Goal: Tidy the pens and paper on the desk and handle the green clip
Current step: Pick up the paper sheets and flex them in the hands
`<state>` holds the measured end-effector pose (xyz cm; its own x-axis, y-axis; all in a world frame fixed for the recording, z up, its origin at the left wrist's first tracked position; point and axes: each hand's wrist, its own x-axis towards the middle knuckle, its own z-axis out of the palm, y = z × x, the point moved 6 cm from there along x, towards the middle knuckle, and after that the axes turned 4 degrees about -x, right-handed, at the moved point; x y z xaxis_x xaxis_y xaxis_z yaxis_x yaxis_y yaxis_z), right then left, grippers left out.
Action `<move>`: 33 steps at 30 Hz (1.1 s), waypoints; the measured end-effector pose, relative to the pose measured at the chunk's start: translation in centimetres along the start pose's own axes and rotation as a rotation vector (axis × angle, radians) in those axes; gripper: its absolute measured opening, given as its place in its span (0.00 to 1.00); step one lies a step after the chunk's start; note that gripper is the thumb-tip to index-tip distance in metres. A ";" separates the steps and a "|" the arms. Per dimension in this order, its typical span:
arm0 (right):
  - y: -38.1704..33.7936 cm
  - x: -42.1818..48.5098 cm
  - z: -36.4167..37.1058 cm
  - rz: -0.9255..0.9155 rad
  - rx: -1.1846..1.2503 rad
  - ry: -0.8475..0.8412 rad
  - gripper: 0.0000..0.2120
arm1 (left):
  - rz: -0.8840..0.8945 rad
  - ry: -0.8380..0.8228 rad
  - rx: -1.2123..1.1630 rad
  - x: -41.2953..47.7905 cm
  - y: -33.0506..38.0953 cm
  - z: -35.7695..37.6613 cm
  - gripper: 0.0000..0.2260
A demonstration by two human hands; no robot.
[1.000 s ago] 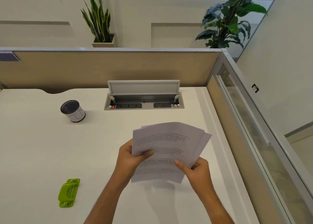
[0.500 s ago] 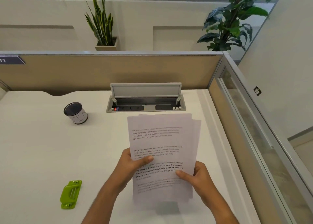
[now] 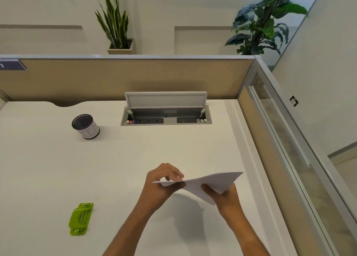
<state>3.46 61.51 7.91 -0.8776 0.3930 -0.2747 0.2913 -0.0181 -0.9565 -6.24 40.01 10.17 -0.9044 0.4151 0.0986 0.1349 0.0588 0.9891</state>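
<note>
A stack of paper (image 3: 214,180) is held nearly flat above the white worktop (image 3: 48,168). It is pinched at its left corner by the left hand (image 3: 160,193) and gripped along its near edge by the right hand (image 3: 228,197), whose thumb is laid on top. The green clip (image 3: 81,219) lies on the worktop well to the left of the hands, and a dark-rimmed cup (image 3: 86,127) stands farther back, left of the opened socket box (image 3: 166,118).

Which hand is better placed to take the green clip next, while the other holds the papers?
Probably left. The green clip lies on the desk left of the left hand, nothing between. The right hand grips the papers farther away.
</note>
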 end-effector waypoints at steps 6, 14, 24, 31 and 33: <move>0.8 -0.2 1.9 -0.082 -0.252 -0.030 0.20 | 0.148 -0.011 0.007 -0.4 -1.3 -0.3 0.09; 2.3 0.0 0.1 0.008 0.047 0.106 0.15 | -0.298 -0.008 -0.009 -0.6 -4.5 0.9 0.19; 1.2 0.2 0.3 -0.083 0.008 0.083 0.20 | -0.317 0.126 -0.077 -1.2 -4.2 1.3 0.07; 2.3 -0.4 1.1 -0.110 0.007 0.155 0.23 | -0.237 0.091 -0.004 -2.4 -4.5 1.3 0.10; 2.4 -0.5 1.2 -0.121 0.008 0.175 0.22 | -0.247 0.105 -0.011 -2.6 -4.4 1.4 0.10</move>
<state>4.15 60.17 5.65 -0.8264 0.5461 -0.1372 0.1843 0.0322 -0.9823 -3.97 39.94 5.44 -0.9463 0.2932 -0.1359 -0.0994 0.1362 0.9857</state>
